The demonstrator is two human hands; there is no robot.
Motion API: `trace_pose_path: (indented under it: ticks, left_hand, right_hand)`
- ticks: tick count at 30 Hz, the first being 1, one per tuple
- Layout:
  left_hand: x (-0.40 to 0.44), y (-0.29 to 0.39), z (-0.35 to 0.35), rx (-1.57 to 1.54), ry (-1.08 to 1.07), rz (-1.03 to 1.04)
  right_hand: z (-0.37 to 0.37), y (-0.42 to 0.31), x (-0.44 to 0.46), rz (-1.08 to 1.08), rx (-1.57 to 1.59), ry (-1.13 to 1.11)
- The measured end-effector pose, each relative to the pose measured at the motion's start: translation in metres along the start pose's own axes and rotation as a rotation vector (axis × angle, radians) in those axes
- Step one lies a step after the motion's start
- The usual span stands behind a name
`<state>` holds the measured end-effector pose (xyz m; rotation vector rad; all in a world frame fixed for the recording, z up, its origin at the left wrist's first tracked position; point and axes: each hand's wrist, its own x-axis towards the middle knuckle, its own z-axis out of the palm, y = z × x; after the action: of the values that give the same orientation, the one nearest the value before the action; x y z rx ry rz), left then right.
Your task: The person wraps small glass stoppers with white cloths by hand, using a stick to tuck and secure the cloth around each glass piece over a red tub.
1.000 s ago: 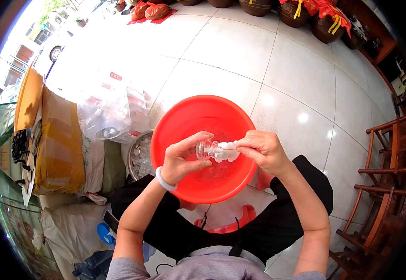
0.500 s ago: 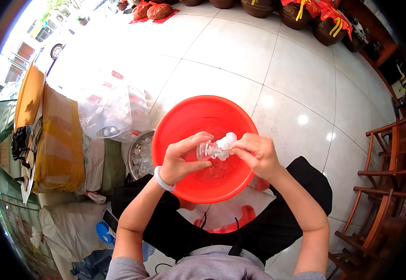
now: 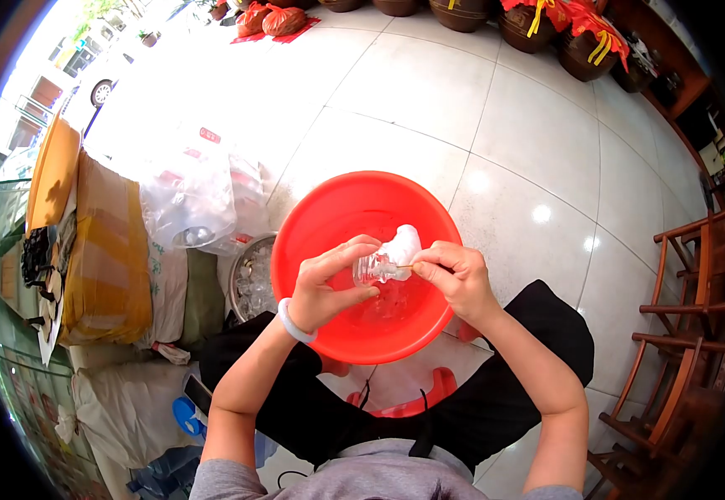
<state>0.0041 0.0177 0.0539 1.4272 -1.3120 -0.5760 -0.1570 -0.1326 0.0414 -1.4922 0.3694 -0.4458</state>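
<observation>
Over a large red basin (image 3: 362, 200), my left hand (image 3: 333, 279) holds a small clear glass jar (image 3: 369, 268) between thumb and fingers, its mouth turned to the right. My right hand (image 3: 454, 271) pinches a thin stick (image 3: 404, 267) that reaches toward the jar's mouth. A white fluffy mass (image 3: 403, 243) sits at the mouth, just above the stick. Whether the stick's tip is inside the jar is hard to tell. Clear water or pieces at the basin's bottom are partly hidden by my hands.
A metal bowl (image 3: 254, 279) of clear glass pieces stands left of the basin, beside plastic bags (image 3: 187, 200) and a taped cardboard box (image 3: 108, 250). Wooden chairs (image 3: 687, 308) are at the right. Brown jars (image 3: 460, 12) line the back.
The white mass has shifted from along the stick to up above the jar's mouth. My right hand has turned slightly and lowered; my left hand keeps its hold on the jar.
</observation>
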Motion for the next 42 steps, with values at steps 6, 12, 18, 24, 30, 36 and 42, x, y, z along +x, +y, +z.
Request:
trace_pose_path:
  ticks: [6,12,18,24,30,36,42]
  left_hand:
    - [-0.004,-0.006,0.005,-0.029,0.009,-0.066]
    - [0.000,-0.007,0.001,-0.546,0.097,-0.271]
    - [0.001,-0.006,0.003,-0.595,0.084,-0.322]
    - [-0.001,-0.009,0.004,-0.562,0.054,-0.255]
    - [-0.002,-0.011,0.001,-0.544,0.047,-0.243]
    - [0.001,-0.009,-0.001,-0.550,0.037,-0.234]
    - [-0.002,-0.013,-0.001,-0.570,0.034,-0.260]
  right_hand:
    - [-0.009,-0.005,0.007,-0.416,-0.496,-0.003]
    - [-0.023,-0.011,0.013,-0.156,-0.155,-0.027]
    - [-0.005,-0.003,0.009,-0.117,-0.017,-0.203]
    - [-0.015,-0.011,0.008,-0.167,-0.142,-0.133]
    - [-0.015,-0.010,0.008,-0.246,-0.225,-0.114]
    - [-0.015,-0.009,0.008,-0.197,-0.184,-0.118]
    - [-0.012,-0.009,0.006,-0.044,-0.012,-0.066]
